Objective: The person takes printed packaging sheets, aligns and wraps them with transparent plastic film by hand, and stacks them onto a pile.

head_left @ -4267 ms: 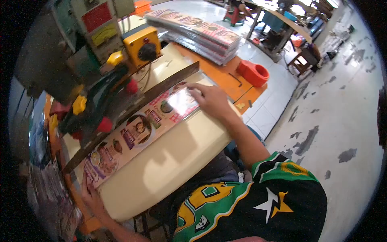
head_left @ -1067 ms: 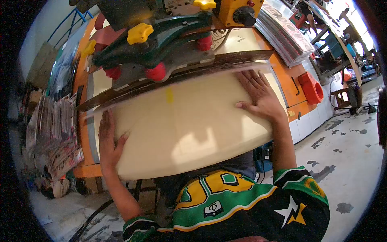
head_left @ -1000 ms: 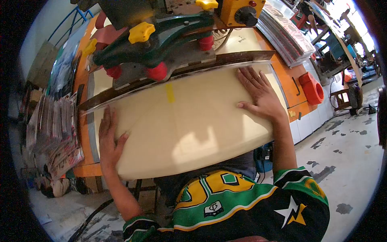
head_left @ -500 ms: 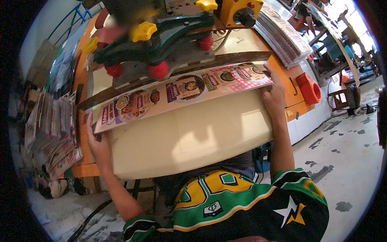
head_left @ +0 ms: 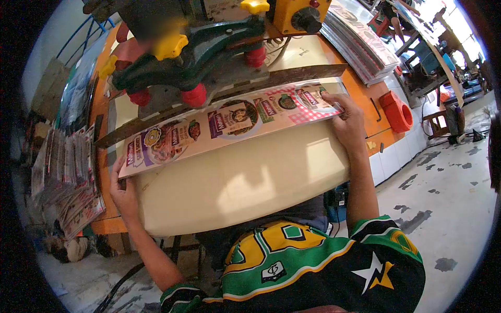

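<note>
A long printed strip [head_left: 229,125] with food pictures lies crosswise in front of a dark metal bar [head_left: 219,101], on a cream-coloured board [head_left: 235,182]. My left hand [head_left: 124,194] grips the strip's left end, fingers at its edge. At the other end my right hand [head_left: 348,119] is closed on the corner, with fingers over the top face. Behind the bar stands a machine with a dark green clamp frame [head_left: 209,55], red feet [head_left: 194,95] and yellow knobs [head_left: 171,47].
Printed stacks stand at the left [head_left: 65,167] and at the back right [head_left: 360,44]. On the orange table [head_left: 360,99], to the right, are a red-orange holder [head_left: 396,112] and a hex key [head_left: 376,109]. A yellow control box [head_left: 302,18] sits at the top.
The strip's near edge has come slightly towards me, with a wider printed face showing. My right-hand fingers now reach further over its right end. The whole view has shifted a little.
</note>
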